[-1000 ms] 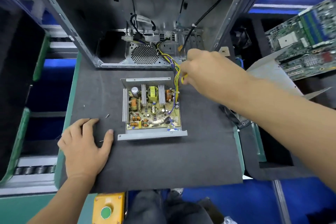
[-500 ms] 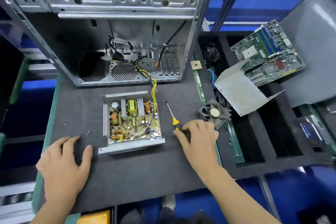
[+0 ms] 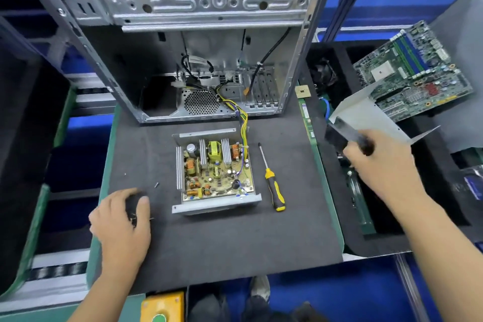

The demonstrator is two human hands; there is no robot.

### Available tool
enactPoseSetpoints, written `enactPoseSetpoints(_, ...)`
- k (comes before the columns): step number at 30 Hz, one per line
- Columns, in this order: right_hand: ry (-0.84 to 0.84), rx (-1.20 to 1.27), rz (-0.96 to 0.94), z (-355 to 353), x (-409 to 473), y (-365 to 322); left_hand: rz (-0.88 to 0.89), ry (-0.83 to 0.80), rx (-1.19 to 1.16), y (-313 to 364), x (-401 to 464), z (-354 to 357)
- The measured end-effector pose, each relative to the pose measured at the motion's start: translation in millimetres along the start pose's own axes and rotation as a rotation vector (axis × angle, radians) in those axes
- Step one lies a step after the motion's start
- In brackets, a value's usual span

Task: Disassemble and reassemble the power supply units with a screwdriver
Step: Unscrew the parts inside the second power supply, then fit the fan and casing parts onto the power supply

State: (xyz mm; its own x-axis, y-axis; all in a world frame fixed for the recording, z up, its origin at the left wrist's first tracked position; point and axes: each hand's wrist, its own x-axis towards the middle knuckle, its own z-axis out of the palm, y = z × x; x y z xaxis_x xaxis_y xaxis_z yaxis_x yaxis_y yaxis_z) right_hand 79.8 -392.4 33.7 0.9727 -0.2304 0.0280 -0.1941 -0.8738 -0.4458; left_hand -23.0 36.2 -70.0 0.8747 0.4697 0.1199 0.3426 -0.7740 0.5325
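The open power supply unit (image 3: pixel 216 170) lies in the middle of the dark mat (image 3: pixel 235 243), circuit board facing up, its yellow wires running back into the computer case (image 3: pixel 209 8). A yellow-and-black screwdriver (image 3: pixel 273 185) lies on the mat just right of the unit, and no hand touches it. My right hand (image 3: pixel 379 165) is off to the right, gripping the lower edge of the grey bent metal cover (image 3: pixel 366 112); that spot is blurred. My left hand (image 3: pixel 122 219) rests on the mat left of the unit with arched fingers, near a loose screw (image 3: pixel 156 185).
A green motherboard (image 3: pixel 418 70) leans in the black foam tray (image 3: pixel 392 238) at the right, behind the cover. A small square chip (image 3: pixel 302 92) sits by the case's right corner. A yellow button box (image 3: pixel 162 306) is at the near edge.
My right hand let go of the screwdriver, which now lies on the mat, and moved right to take hold of the metal cover. My left hand's fingers have bent from lying flat.
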Motion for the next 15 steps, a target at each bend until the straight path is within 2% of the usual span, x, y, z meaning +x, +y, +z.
enactPoseSetpoints(1, 0.010, 0.195, 0.037, -5.9, 1.3, -7.6, 0.024, 0.053, -0.048, 3.6, 1.7, -1.4)
enactPoseSetpoints(2, -0.050, 0.449, 0.085, -10.1, 1.2, -19.4, 0.057, 0.109, -0.107, 10.7, 3.9, -2.9)
enactPoseSetpoints(4, -0.276, 0.840, 0.166, -13.1, -3.2, -46.2, 0.088, 0.182, -0.257, 35.8, 8.4, -7.7)
enactPoseSetpoints(6, -0.408, 0.959, 0.174, -7.7, -10.4, -71.0, 0.074, 0.162, -0.434, 71.0, 14.3, -18.7)
enactPoseSetpoints(8, -0.463, 1.035, 0.187, 0.9, -17.6, -91.9, 0.074, 0.014, -0.646, 106.9, 20.8, -33.6)
enactPoseSetpoints(10, -0.526, 1.092, 0.191, 8.2, -24.4, -107.7, 0.029, -0.237, -0.854, 135.3, 25.6, -47.1)
enactPoseSetpoints(12, -0.625, 1.121, 0.163, 13.4, -30.3, -123.7, -0.036, -0.478, -0.961, 151.9, 29.2, -53.6)
enactPoseSetpoints(13, -0.676, 1.117, 0.139, 16.2, -33.0, -131.4, -0.055, -0.555, -0.984, 156.5, 30.4, -55.8)
enactPoseSetpoints(15, -0.755, 1.077, 0.122, 22.0, -37.7, -146.1, -0.048, -0.603, -0.976, 159.0, 33.2, -60.8)
